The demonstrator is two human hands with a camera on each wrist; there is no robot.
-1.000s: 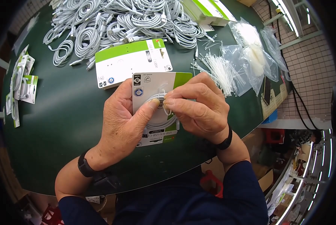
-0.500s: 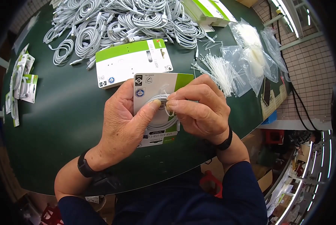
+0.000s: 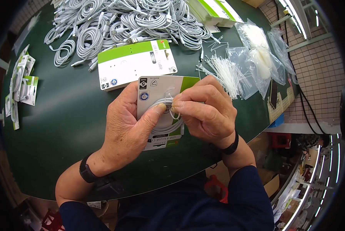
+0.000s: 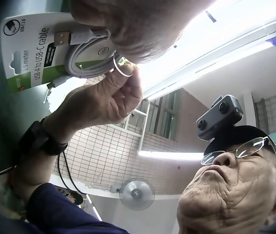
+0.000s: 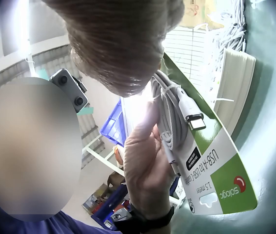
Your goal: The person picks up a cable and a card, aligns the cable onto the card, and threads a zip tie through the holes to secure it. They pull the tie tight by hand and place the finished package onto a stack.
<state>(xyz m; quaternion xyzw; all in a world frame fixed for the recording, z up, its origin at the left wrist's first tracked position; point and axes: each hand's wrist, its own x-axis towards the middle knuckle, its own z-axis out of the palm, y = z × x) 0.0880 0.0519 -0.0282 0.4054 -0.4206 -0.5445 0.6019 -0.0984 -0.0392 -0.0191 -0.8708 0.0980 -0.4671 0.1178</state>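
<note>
The left hand (image 3: 124, 125) grips a white and green card (image 3: 151, 101) by its left side, thumb pressing on a coiled white cable (image 3: 175, 127) that lies against the card. At the card's right side, the right hand (image 3: 207, 109) pinches a thin white tie (image 3: 174, 114) looped at the coil. In the left wrist view the cable's USB-A plug (image 4: 62, 38) rests near the card's printed text, and the right hand (image 4: 104, 100) holds the tie. The right wrist view shows the USB-C plug (image 5: 195, 121) over the card (image 5: 230, 180).
Behind the hands lies a stack of cards (image 3: 136, 63), with a heap of coiled cables (image 3: 141, 19) beyond. Loose white ties (image 3: 228, 75) and plastic bags (image 3: 263, 61) are at the right. Carded cables (image 3: 22, 86) sit at the far left, more cards (image 3: 214, 13) at the back.
The card and both hands have shifted very slightly to the right. The grip on the card and the pinch on the tie look the same.
</note>
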